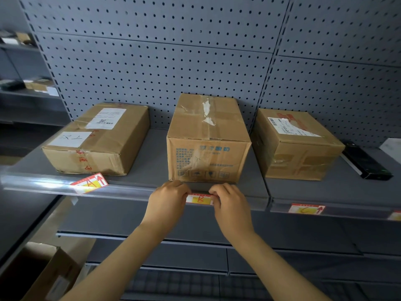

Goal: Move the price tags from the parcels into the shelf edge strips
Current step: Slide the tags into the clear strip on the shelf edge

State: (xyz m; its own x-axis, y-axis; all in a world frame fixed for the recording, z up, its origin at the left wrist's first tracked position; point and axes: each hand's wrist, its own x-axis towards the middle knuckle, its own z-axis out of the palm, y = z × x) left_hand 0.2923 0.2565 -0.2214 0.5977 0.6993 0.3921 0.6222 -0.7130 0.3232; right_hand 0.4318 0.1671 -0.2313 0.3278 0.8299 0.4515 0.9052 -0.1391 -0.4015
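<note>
Three cardboard parcels stand on a grey shelf: a flat left parcel [97,137], a taller middle parcel [207,137] and a right parcel [297,144]. A red, yellow and white price tag marked B [199,199] sits at the clear shelf edge strip [130,189] below the middle parcel. My left hand [168,198] pinches its left end and my right hand [230,202] pinches its right end. Tag A [89,183] lies tilted, half in the strip under the left parcel. Tag C [306,209] sits flat in the right strip.
A black device [366,162] lies on the shelf right of the third parcel, beside a white sheet [392,147]. Grey pegboard [173,61] backs the shelf. An open carton [43,272] stands on the floor at lower left. Lower shelves [195,240] jut out beneath my arms.
</note>
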